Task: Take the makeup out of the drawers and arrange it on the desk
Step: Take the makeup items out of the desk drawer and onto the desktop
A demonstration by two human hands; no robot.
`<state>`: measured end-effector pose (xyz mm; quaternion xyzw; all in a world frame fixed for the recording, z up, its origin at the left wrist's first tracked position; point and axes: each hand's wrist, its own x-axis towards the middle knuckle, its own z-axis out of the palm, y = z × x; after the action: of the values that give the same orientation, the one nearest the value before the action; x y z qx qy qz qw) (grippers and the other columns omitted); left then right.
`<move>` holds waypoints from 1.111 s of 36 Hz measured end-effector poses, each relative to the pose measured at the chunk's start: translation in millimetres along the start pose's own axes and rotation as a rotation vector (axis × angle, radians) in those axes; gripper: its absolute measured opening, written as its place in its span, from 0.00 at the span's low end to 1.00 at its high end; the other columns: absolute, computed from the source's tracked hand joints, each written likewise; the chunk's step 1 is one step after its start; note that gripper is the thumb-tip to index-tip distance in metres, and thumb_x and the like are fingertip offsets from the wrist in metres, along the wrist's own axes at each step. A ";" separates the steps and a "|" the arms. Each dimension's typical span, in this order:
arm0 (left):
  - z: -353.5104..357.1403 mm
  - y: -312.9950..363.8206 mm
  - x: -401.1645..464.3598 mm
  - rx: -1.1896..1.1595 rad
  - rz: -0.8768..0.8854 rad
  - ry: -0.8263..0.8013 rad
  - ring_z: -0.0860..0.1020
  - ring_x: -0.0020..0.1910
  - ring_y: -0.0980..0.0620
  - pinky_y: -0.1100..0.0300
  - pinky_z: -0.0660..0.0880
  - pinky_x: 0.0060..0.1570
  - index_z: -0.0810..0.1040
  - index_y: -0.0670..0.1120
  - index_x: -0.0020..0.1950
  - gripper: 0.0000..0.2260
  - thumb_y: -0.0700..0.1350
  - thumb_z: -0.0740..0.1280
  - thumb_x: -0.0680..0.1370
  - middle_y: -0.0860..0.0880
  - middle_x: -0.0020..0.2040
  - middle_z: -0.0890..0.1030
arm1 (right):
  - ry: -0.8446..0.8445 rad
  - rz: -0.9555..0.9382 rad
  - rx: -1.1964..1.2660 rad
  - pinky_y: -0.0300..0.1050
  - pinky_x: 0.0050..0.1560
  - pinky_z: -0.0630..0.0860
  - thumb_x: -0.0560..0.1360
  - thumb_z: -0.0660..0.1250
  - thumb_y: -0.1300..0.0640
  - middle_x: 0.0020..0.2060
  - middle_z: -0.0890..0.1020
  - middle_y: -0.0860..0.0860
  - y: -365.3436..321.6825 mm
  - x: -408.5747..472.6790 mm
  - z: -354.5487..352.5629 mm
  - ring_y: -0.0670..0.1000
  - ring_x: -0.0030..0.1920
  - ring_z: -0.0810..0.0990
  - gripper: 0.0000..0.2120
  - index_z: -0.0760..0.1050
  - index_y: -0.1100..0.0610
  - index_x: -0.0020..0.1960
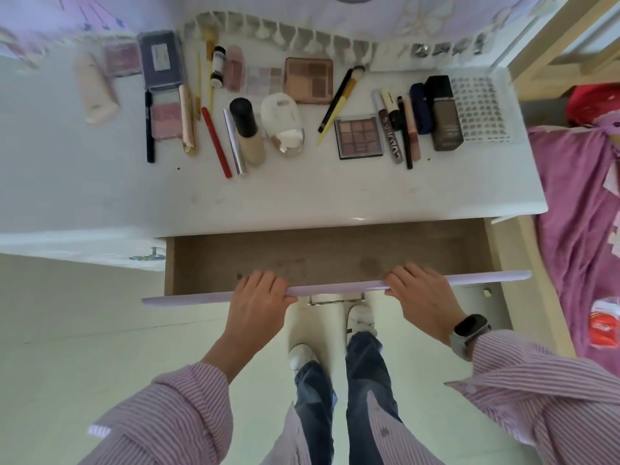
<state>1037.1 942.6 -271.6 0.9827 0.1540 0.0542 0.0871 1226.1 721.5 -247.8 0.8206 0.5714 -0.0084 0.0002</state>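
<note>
- The left hand (260, 297) and right hand (421, 292) each curl their fingers over the lilac front edge of the pulled-out drawer (335, 260), a grip pinching the panel.
- The makeup lies beyond the grip on the white worktop (302, 193): a foundation bottle (246, 129), eyeshadow palette (359, 136), red pencil (216, 142), brushes (339, 102).
- A purple bed cover (577, 209) is at the right.
</note>
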 end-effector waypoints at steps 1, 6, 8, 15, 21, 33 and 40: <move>-2.1 0.2 6.5 -0.007 -0.016 0.031 0.74 0.31 0.47 0.56 0.72 0.31 0.77 0.43 0.36 0.16 0.52 0.58 0.76 0.47 0.33 0.76 | 0.025 0.022 -0.004 0.43 0.29 0.72 0.61 0.78 0.60 0.33 0.78 0.51 1.3 4.9 0.2 0.52 0.31 0.75 0.12 0.77 0.57 0.39; -12.3 1.9 29.5 0.010 -0.074 0.201 0.76 0.35 0.46 0.55 0.71 0.37 0.77 0.42 0.39 0.13 0.48 0.77 0.66 0.45 0.37 0.78 | 0.155 0.087 -0.093 0.49 0.41 0.74 0.62 0.78 0.56 0.43 0.78 0.55 14.6 25.4 -2.0 0.56 0.42 0.77 0.18 0.74 0.58 0.47; -12.0 -1.3 29.6 0.043 -0.097 0.212 0.75 0.46 0.43 0.50 0.71 0.46 0.76 0.43 0.47 0.21 0.52 0.78 0.63 0.43 0.47 0.79 | 0.167 0.121 -0.114 0.53 0.48 0.73 0.63 0.77 0.52 0.49 0.78 0.56 16.3 25.8 -1.5 0.57 0.50 0.74 0.25 0.71 0.58 0.54; -4.3 -6.3 28.4 0.060 0.014 0.207 0.75 0.53 0.43 0.49 0.67 0.56 0.79 0.43 0.52 0.15 0.53 0.68 0.72 0.43 0.51 0.80 | 0.073 0.116 -0.140 0.63 0.64 0.66 0.67 0.73 0.54 0.64 0.73 0.60 17.3 24.6 6.6 0.60 0.64 0.69 0.30 0.69 0.60 0.66; -2.4 0.4 19.7 -0.081 -0.161 0.079 0.76 0.34 0.47 0.56 0.74 0.35 0.79 0.44 0.40 0.26 0.60 0.49 0.79 0.48 0.36 0.79 | 0.084 0.219 -0.022 0.50 0.42 0.78 0.60 0.79 0.63 0.41 0.81 0.55 8.3 14.0 7.6 0.55 0.39 0.80 0.18 0.78 0.60 0.48; -10.5 1.4 24.2 0.000 -0.121 0.144 0.76 0.35 0.46 0.55 0.72 0.39 0.78 0.43 0.39 0.13 0.49 0.78 0.64 0.46 0.37 0.78 | 0.078 0.233 -0.034 0.50 0.38 0.75 0.58 0.80 0.61 0.38 0.79 0.55 28.3 7.9 0.5 0.55 0.36 0.77 0.18 0.76 0.59 0.43; -11.2 -3.7 39.8 0.095 -0.110 0.192 0.68 0.60 0.42 0.48 0.63 0.58 0.71 0.44 0.62 0.34 0.53 0.79 0.61 0.40 0.61 0.74 | 0.103 0.265 -0.140 0.68 0.64 0.60 0.58 0.80 0.53 0.64 0.68 0.58 40.4 23.1 -5.8 0.60 0.62 0.67 0.44 0.63 0.56 0.68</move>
<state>1072.2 960.2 -258.2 0.9661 0.2178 0.1359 0.0282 1272.1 729.1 -242.7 0.8861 0.4566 0.0737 0.0292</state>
